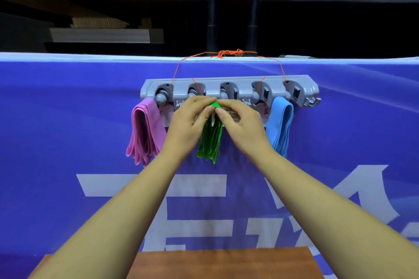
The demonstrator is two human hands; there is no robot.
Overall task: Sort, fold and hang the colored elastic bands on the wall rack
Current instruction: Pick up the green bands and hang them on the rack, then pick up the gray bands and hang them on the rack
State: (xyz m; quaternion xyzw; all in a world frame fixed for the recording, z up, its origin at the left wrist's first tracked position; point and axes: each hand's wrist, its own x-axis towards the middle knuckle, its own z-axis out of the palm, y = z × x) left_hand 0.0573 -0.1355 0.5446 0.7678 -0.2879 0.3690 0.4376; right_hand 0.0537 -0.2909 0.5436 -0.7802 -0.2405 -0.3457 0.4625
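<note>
Hands together here: left hand (188,120) and right hand (240,123) both pinch the folded top of the green bands (209,140), just below the middle of the rack (229,87). Bundle hangs straight down between the wrists, so neither hand's nearer, I reckon.

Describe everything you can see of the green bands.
The green bands are a bundle of thin, glossy, slightly translucent elastic strips. They are folded at the top and hang straight down in front of the banner. The fold sits just under the middle of the rack, pinched by the left hand and the right hand. The hands hide whether it is hooked yet. The pink bands and blue bands hang apart on either side.
</note>
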